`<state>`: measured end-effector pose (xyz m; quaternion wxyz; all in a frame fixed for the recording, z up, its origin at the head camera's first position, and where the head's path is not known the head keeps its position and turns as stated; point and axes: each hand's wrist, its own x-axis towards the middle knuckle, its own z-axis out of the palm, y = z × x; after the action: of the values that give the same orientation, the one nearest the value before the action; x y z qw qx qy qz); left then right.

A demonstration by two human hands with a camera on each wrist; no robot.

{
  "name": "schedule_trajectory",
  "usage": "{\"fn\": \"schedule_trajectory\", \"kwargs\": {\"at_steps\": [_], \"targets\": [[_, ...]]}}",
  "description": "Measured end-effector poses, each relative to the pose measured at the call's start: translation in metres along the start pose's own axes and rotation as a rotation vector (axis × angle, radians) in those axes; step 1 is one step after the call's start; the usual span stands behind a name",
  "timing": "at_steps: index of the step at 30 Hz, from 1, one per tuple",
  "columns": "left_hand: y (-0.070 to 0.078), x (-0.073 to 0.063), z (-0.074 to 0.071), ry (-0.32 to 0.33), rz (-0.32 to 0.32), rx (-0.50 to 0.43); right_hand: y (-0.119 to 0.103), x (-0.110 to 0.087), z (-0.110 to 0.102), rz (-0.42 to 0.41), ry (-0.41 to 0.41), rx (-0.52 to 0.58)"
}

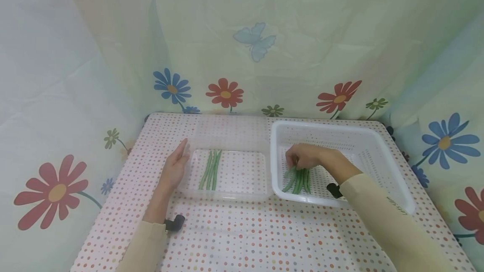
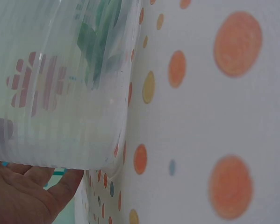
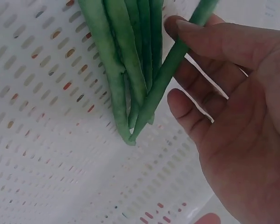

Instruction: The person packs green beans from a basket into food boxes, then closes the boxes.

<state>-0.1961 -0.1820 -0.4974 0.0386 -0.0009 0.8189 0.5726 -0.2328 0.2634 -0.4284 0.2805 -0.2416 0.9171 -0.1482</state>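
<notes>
My right hand [image 1: 305, 155] reaches into the white perforated basket [image 1: 342, 127]. Between thumb and index finger it pinches one green bean [image 3: 165, 74], whose lower end crosses over the other green beans [image 3: 125, 51] lying bunched on the basket floor. On the left side, my left hand [image 1: 174, 167] rests against the left wall of a clear plastic container [image 1: 242, 196]. Its fingers [image 2: 67, 186] lie along that wall, extended and uncurled. Inside the container, 3 green beans [image 1: 210, 171] lie side by side toward its left end.
The container and basket stand side by side on a table with a dotted cloth [image 1: 245, 238]. The container's clear lid [image 1: 232, 127] extends behind it toward the back edge. A flower-printed curtain [image 1: 295, 53] hangs behind the table and along both sides.
</notes>
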Motion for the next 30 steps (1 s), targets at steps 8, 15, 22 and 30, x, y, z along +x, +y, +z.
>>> {"fn": "schedule_trajectory", "kwargs": {"at_steps": [8,15,22,30], "targets": [[0.0009,-0.0004,-0.0001,0.001,-0.005,-0.002,0.0015,-0.0014,-0.0010,-0.041,0.108,0.052],[0.0016,-0.0011,0.0004,0.002,-0.003,0.004,0.0058,-0.0027,-0.0045,-0.060,0.164,0.078],[0.0004,-0.0015,0.0006,0.011,-0.012,0.026,0.0055,-0.0017,-0.0055,-0.104,0.247,0.047],[-0.0019,0.0004,0.0011,0.007,0.013,-0.005,0.0051,0.0011,-0.0075,-0.130,0.409,0.059]]}}
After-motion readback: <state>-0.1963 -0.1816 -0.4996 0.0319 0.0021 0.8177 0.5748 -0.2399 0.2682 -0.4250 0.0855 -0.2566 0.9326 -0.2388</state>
